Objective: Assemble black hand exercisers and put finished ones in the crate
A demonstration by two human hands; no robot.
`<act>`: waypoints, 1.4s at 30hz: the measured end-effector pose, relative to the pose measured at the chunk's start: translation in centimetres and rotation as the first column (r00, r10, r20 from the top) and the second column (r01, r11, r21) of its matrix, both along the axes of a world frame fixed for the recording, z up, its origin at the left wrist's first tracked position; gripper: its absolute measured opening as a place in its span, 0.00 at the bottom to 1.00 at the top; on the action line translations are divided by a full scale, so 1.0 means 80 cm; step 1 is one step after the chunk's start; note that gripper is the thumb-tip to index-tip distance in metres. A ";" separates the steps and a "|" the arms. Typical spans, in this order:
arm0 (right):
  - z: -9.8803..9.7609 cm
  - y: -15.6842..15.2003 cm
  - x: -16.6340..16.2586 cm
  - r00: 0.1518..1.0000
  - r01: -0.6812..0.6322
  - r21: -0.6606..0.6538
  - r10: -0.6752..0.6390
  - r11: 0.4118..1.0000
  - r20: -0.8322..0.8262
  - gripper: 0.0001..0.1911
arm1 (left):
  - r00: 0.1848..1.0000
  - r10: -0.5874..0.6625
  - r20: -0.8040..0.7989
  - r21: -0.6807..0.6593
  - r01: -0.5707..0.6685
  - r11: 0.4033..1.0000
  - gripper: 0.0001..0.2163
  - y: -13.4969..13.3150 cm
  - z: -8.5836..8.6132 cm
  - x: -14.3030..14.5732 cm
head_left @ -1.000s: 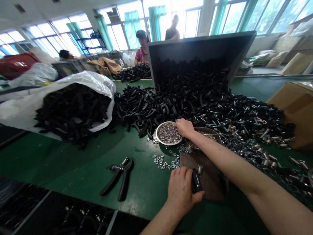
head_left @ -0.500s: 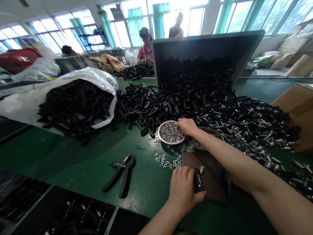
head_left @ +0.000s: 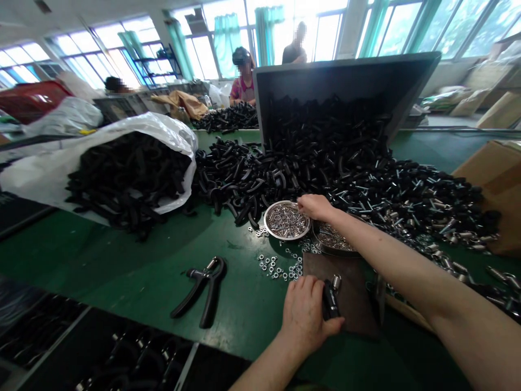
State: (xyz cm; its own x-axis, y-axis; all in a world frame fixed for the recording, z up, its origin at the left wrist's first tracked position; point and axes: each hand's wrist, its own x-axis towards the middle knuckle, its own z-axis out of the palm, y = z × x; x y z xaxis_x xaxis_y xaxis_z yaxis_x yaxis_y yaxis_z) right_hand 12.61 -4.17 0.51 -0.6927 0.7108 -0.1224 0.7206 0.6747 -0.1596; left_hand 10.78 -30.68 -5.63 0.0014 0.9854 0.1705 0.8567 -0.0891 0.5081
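Note:
My left hand (head_left: 304,310) is closed around a black hand-grip piece (head_left: 330,300) with a metal spring, over a dark brown plate (head_left: 354,304). Much of that piece is hidden under my palm. Farther forward, my right hand (head_left: 315,207) has its fingers pinched together at the right rim of a round metal dish (head_left: 266,227) of small metal parts. What lies between those fingertips is too small to make out. A second dish (head_left: 331,239) of small parts sits partly beneath my right forearm. Left of my left hand, an assembled hand grip strengthener (head_left: 205,290) lies on the green table.
Loose small nuts (head_left: 280,267) lie near the dishes. Black handles (head_left: 240,179) spill from a tipped grey bin (head_left: 345,76), and more fill a white bag (head_left: 179,130). Springs and bolts (head_left: 415,201) are heaped at right beside a cardboard box (head_left: 496,190). People sit and stand beyond.
My right hand has shifted very slightly at the dish rim, and its forearm sits a little higher. My left hand keeps its hold on the hand-grip piece.

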 end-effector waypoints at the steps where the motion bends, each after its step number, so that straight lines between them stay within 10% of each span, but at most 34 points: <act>1: 0.001 0.001 0.004 0.998 0.021 -0.027 -0.022 0.999 -0.051 0.10 | 1.000 -0.002 0.001 -0.002 0.002 1.000 0.28 0.000 0.000 0.000; 14: -0.009 -0.042 0.051 0.894 -0.081 -0.338 -0.081 0.938 -0.440 0.09 | 1.000 -0.016 -0.016 -0.015 0.016 1.000 0.27 0.000 0.005 -0.002; 30: 0.004 -0.078 -0.027 0.945 -0.328 -0.027 0.328 0.944 -0.006 0.09 | 1.000 -0.017 -0.018 -0.020 0.017 1.000 0.28 0.000 0.003 -0.002; 42: 0.019 -0.080 -0.032 0.923 -0.376 0.118 0.361 0.919 0.133 0.11 | 1.000 -0.017 0.003 -0.026 0.017 1.000 0.29 0.001 0.003 -0.003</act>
